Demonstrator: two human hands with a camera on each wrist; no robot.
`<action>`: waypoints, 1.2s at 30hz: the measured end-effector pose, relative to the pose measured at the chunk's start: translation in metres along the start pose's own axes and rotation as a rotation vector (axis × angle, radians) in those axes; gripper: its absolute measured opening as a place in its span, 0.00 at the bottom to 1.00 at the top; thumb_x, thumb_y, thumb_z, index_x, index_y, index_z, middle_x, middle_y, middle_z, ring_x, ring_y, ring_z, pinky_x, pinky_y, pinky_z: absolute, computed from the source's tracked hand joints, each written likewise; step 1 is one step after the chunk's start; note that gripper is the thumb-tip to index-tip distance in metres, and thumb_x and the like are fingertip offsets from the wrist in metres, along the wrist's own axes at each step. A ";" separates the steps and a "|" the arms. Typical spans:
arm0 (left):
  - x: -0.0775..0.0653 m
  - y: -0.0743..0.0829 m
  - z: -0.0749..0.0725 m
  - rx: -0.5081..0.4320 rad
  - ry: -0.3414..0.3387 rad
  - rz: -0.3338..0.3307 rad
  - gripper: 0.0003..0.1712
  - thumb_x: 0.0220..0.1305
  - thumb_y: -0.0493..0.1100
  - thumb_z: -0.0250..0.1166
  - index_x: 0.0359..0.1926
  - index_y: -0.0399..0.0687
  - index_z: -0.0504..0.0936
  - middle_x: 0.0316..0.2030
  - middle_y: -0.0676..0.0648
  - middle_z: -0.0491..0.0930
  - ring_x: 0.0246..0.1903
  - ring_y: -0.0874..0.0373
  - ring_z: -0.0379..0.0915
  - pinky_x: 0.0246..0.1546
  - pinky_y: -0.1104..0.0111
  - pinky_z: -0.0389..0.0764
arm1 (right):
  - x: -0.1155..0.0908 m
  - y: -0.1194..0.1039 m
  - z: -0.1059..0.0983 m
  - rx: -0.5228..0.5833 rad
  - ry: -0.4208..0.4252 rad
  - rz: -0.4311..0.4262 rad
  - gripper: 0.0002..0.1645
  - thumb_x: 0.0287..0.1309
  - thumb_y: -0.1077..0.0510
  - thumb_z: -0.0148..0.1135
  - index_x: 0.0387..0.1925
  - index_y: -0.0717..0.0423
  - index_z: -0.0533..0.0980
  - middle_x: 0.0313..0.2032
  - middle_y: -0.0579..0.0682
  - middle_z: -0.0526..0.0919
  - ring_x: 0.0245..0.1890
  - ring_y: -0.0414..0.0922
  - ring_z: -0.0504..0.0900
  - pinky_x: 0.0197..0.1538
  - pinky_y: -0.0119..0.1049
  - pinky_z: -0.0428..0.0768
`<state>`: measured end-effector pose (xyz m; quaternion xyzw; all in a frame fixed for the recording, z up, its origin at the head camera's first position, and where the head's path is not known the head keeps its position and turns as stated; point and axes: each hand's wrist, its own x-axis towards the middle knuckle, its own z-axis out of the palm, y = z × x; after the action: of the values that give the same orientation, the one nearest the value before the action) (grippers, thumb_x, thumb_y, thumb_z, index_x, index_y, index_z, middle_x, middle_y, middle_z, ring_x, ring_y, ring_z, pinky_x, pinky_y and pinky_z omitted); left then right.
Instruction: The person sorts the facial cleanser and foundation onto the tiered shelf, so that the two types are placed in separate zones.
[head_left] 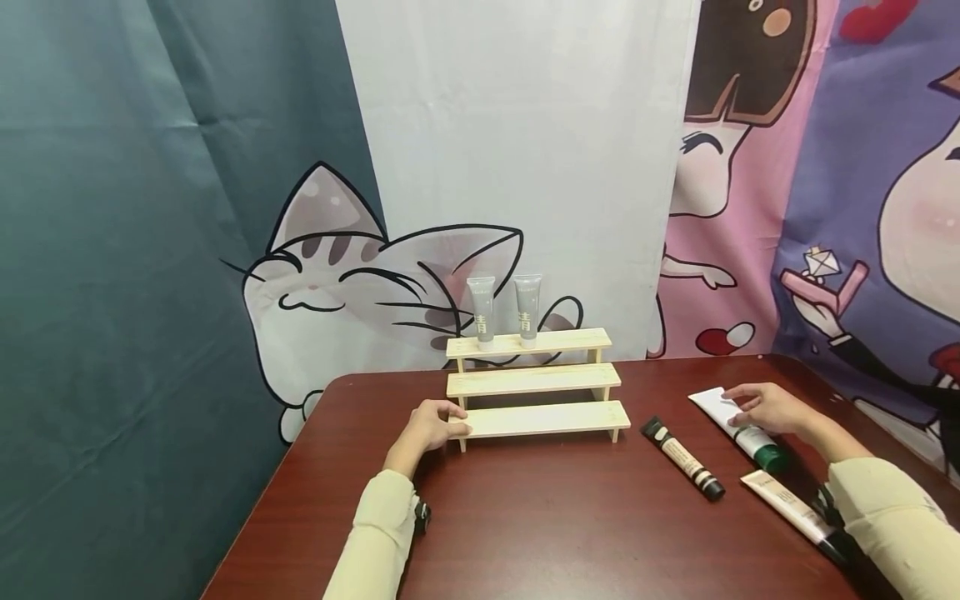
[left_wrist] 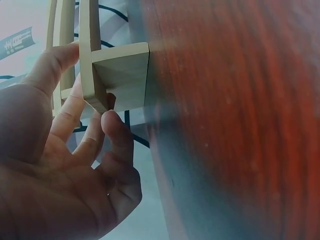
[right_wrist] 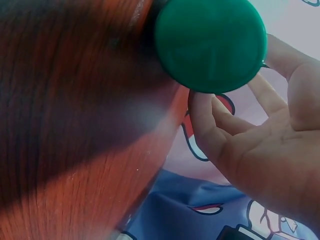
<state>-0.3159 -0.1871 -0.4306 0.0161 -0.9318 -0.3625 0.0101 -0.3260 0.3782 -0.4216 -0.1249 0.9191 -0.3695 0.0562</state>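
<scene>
**Your right hand (head_left: 768, 408) grips a green-capped tube (head_left: 752, 440); your left hand (head_left: 429, 423) holds a wooden stand (head_left: 540, 419)**

At the right of the head view, your right thumb and fingers close around the white body of the tube, which slants with its green cap (right_wrist: 211, 45) toward the lower right. In the right wrist view, that round cap fills the top centre. Near the middle of the head view, your left hand pinches the left end of the stand's lowest step.

Just left of the gripped tube lies a black-and-beige tube (head_left: 684, 460); below it, at lower right, a pale beige tube (head_left: 791, 507) with a black cap lies near your right sleeve (head_left: 888, 517). On the stand's top step, toward its left end, two grey tubes stand upright, the left one (head_left: 482, 315) beside the right one (head_left: 528, 312). Everything sits on a reddish-brown table (head_left: 540, 517). Behind it hangs a cartoon-printed curtain (head_left: 517, 167), a smiling cat left of centre.
</scene>
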 end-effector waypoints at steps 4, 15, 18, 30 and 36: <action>0.000 -0.001 0.002 -0.001 0.002 0.005 0.12 0.46 0.48 0.80 0.34 0.58 0.89 0.41 0.48 0.83 0.47 0.47 0.74 0.46 0.58 0.76 | -0.001 0.003 0.001 0.036 -0.036 0.004 0.29 0.54 0.65 0.68 0.54 0.80 0.70 0.33 0.58 0.86 0.29 0.40 0.78 0.30 0.34 0.76; 0.000 0.000 0.003 -0.008 -0.002 0.008 0.12 0.46 0.48 0.80 0.34 0.58 0.89 0.38 0.50 0.84 0.42 0.50 0.75 0.43 0.60 0.76 | 0.002 -0.003 0.003 -0.064 -0.031 -0.025 0.32 0.43 0.66 0.74 0.51 0.77 0.74 0.41 0.69 0.81 0.31 0.46 0.78 0.29 0.36 0.76; -0.001 -0.001 0.002 -0.007 0.002 0.004 0.12 0.46 0.48 0.80 0.34 0.58 0.89 0.38 0.50 0.84 0.44 0.49 0.74 0.43 0.60 0.76 | 0.004 -0.006 0.005 -0.091 -0.022 -0.030 0.31 0.41 0.66 0.75 0.49 0.76 0.75 0.36 0.65 0.82 0.30 0.46 0.78 0.27 0.36 0.76; -0.001 0.000 0.001 -0.001 0.004 0.003 0.12 0.46 0.48 0.80 0.34 0.57 0.89 0.43 0.47 0.84 0.46 0.48 0.75 0.46 0.58 0.77 | 0.007 -0.010 0.007 -0.192 0.017 -0.013 0.31 0.42 0.61 0.76 0.50 0.71 0.77 0.29 0.54 0.84 0.26 0.44 0.78 0.25 0.36 0.74; -0.002 0.001 0.001 -0.006 -0.002 -0.005 0.12 0.47 0.48 0.80 0.35 0.57 0.89 0.43 0.47 0.84 0.45 0.49 0.75 0.45 0.58 0.77 | 0.010 -0.012 0.008 -0.229 0.045 -0.030 0.33 0.42 0.59 0.77 0.50 0.70 0.78 0.32 0.59 0.85 0.29 0.45 0.78 0.28 0.37 0.74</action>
<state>-0.3137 -0.1859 -0.4311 0.0182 -0.9307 -0.3653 0.0082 -0.3320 0.3620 -0.4194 -0.1359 0.9544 -0.2654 0.0155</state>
